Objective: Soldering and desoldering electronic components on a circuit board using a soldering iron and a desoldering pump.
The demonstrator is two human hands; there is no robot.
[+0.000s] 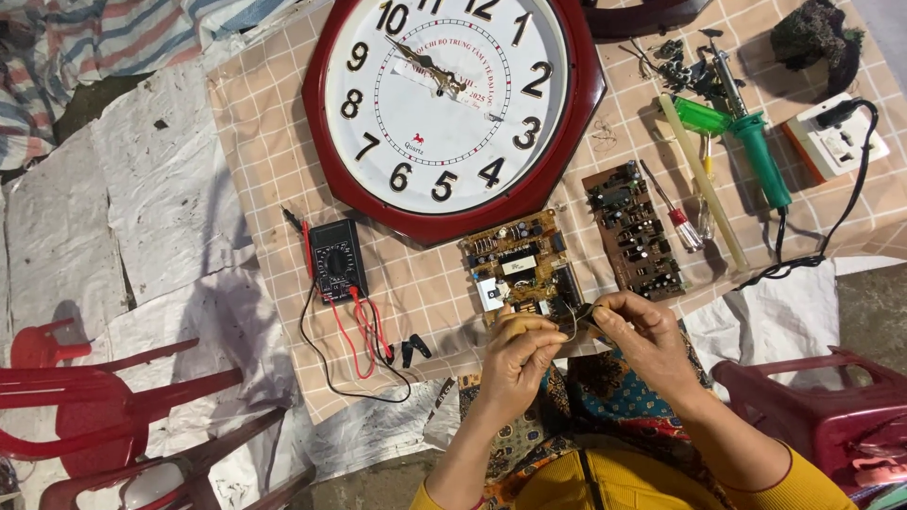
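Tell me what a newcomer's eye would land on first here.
The big wall clock with its dark red frame, lying face up at the top of the checked cloth. Below it, the left hand and right hand pinch something small beside a brown circuit board.

left hand (518, 354) and right hand (641, 331) raised together, fingers (605, 304) pinched

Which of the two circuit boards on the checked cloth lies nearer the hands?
The yellowish board, directly above the left hand and right hand; the brown board lies further right.
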